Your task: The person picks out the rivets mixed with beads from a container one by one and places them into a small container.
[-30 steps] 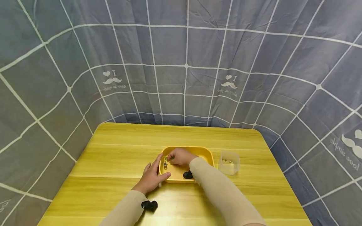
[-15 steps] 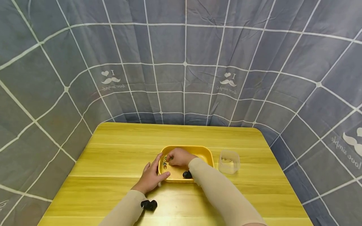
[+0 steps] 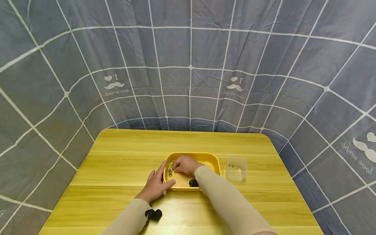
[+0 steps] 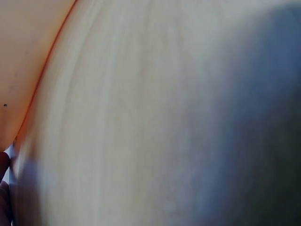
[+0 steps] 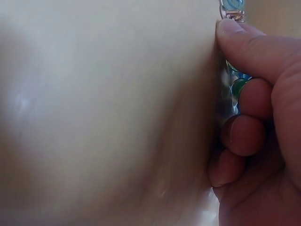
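Observation:
A yellow tray (image 3: pixel 188 189) sits on the table. My left hand (image 3: pixel 155 188) rests at its left end, fingers fairly straight along the outer side and thumb over the near rim. Inside the tray, my right hand (image 3: pixel 185 164) has its fingers curled near the left end. In the right wrist view, thumb and forefinger pinch a small blue glass bead (image 5: pixel 233 4) by its coppery metal fitting; the fingers partly hide it. A green bead (image 5: pixel 239 87) shows behind the curled fingers. Several small coloured beads (image 3: pixel 170 173) lie along the tray's left side.
Right of the tray stands a clear plastic box (image 3: pixel 236 178) with several small pieces in it. The yellow wood-grain table (image 3: pixel 117 169) is surrounded by a grey checked curtain (image 3: pixel 176 81). Black wrist cameras sit on both sleeves.
The head view has shifted slightly. My right hand stays over the tray's left end with only small finger movement. The left hand keeps its place on the tray.

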The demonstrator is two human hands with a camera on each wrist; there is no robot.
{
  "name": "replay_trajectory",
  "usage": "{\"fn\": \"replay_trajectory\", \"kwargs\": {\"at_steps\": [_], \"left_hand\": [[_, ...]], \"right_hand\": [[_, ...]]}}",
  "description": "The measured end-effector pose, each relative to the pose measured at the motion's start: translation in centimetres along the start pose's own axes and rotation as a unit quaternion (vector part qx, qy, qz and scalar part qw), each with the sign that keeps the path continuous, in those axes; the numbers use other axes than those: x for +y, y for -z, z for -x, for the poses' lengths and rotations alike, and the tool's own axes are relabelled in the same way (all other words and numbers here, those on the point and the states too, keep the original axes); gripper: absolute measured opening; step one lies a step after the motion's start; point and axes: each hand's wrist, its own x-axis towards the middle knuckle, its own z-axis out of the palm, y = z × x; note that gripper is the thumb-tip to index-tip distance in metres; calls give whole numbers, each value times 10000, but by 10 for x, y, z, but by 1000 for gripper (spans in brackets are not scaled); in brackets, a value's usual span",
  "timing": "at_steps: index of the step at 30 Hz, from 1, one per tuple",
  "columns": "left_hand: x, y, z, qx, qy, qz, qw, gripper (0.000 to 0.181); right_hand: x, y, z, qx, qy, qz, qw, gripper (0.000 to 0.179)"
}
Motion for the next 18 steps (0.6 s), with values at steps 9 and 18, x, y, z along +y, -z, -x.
{"fn": "replay_trajectory", "kwargs": {"at_steps": [9,18], "left_hand": [[-1,1,1,-17,-79,14,10000,95],[-2,3,2,11,-134,17,9999,95]], "right_hand": [[-2,-2,0,32,-103,-46,9999,7],[-6,-4,1,29,-150,-155,9998,8]]}}
